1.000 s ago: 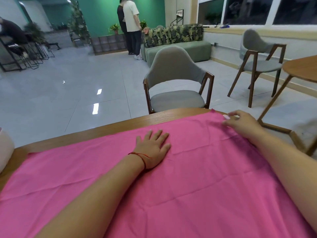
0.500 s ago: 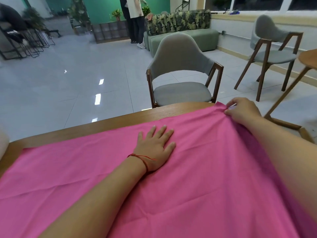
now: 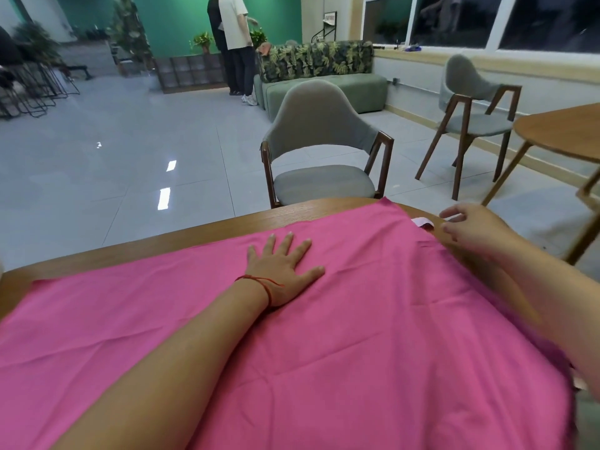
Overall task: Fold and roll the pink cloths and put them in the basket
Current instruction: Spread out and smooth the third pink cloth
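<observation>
Nothing is pinched: the left hand (image 3: 282, 266) presses flat, fingers spread, mid-way on the wide pink cloth (image 3: 373, 319), the loose-fingered right hand (image 3: 470, 227) nearest its far right corner.

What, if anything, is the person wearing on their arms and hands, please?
Both forearms are bare as far as the picture shows, with no sleeves, gloves or watch. The left hand has a thin red string bracelet round its wrist. The right hand is motion-blurred, and no jewellery can be made out on it.
</observation>
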{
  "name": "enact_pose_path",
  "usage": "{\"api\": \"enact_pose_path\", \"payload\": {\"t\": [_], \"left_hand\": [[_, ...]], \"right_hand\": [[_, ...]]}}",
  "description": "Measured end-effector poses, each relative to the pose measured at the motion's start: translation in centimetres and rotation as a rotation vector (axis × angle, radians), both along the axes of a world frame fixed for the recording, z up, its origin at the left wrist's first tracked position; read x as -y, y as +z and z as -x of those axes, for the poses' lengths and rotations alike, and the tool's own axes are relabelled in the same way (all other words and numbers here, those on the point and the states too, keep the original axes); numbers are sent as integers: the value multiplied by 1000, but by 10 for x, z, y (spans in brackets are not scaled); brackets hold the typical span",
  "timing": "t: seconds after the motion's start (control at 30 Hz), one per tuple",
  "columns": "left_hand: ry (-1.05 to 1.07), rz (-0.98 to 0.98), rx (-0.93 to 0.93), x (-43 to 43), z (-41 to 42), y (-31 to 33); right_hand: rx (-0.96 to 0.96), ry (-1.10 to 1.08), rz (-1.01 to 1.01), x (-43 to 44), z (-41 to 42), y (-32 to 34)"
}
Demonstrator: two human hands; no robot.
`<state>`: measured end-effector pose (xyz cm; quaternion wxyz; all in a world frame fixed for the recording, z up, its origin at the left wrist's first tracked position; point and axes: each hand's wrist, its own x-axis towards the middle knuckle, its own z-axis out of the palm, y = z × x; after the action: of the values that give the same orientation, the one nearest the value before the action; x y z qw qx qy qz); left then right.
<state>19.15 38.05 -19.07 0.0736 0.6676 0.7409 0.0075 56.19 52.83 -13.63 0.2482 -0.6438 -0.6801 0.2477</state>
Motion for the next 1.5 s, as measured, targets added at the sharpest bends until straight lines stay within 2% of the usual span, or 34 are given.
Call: {"api": "enact_pose_path", "payload": {"t": [0.17,0.4,0.57,0.67,0.87,1.03,1.2,1.33,1.5], "left_hand": [[27,-18,-28,5,-16,9],[-94,-29,-10,32,-93,17],[-48,4,-19,48,-141,11],[-9,5,-26,50,-146,7],[0,-15,-46,51,-145,5],[-5,-20,-57,46,-142,3],[-4,-33,-53,45,-141,-1],[-5,-40,-46,44,-140,-1],[-3,-46,-36,45,-141,-1]], "right_hand": [[-17,35,11,66,-33,0],[-55,120,29,163,-72,3],[-181,58,12,229,-127,-6],[-331,-12,3,261,-152,-31],[-511,-10,-73,283,-147,-52],[-459,89,59,277,-134,-45],[-271,126,-2,286,-122,-52],[-348,-4,-48,285,-127,-51],[-346,82,47,283,-120,-49]]}}
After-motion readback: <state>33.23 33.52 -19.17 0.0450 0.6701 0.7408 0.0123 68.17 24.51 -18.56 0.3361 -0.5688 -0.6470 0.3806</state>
